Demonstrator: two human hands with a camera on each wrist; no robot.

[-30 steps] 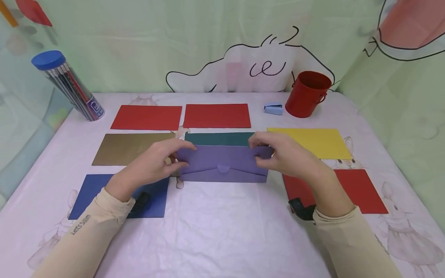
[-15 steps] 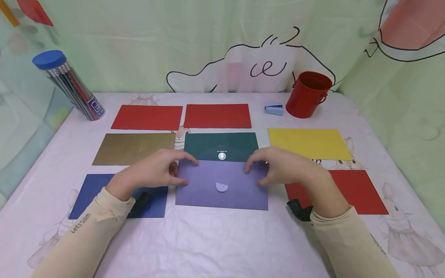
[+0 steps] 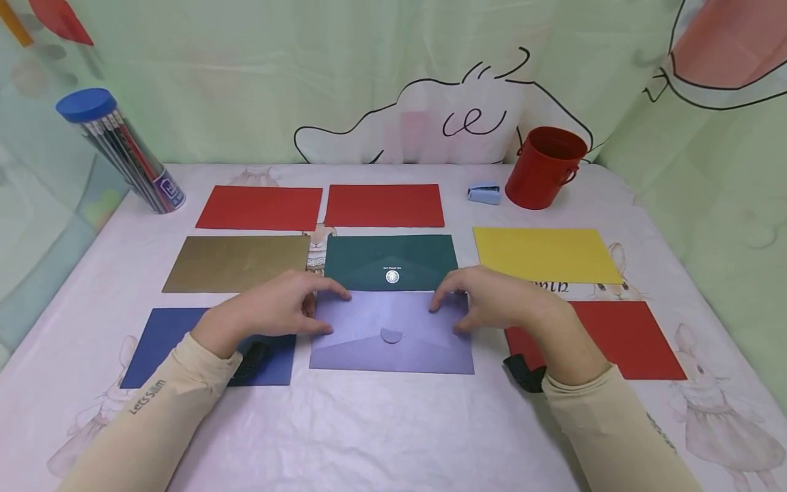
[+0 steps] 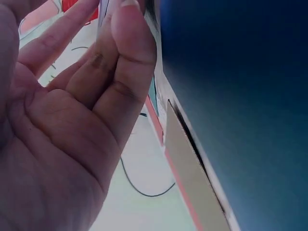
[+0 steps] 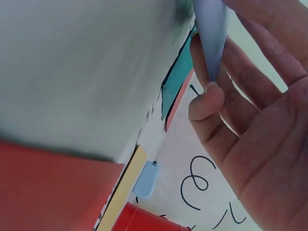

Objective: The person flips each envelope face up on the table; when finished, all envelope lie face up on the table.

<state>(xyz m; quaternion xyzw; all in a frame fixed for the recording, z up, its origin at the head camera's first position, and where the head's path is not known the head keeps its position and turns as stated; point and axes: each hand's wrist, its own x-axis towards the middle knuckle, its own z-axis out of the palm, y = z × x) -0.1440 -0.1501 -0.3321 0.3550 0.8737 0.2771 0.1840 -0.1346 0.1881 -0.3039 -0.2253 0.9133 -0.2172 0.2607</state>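
Observation:
A purple envelope (image 3: 369, 318) with a small rounded tab on its flap is in front of the green envelope (image 3: 390, 253) in the head view. My left hand (image 3: 277, 307) pinches its left side between thumb and fingers. My right hand (image 3: 494, 297) grips the right side in the same way. In the right wrist view the envelope (image 5: 211, 36) shows edge-on between the thumb and fingers of my right hand (image 5: 269, 115). The left wrist view shows the palm of my left hand (image 4: 67, 130), with only a sliver of the envelope by the fingertips.
Around lie a blue envelope (image 3: 166, 342), a gold one (image 3: 233, 263), a yellow one (image 3: 547, 256) and red ones, such as the red envelope (image 3: 627, 342). Farther back are a pencil jar (image 3: 132, 154), a light blue stapler-like object (image 3: 484, 193) and a red bucket (image 3: 541, 174).
The purple envelope has tipped back from a steep angle, so its face turns up toward the head camera, and come nearer. Both hands moved down with it, and the green envelope is uncovered.

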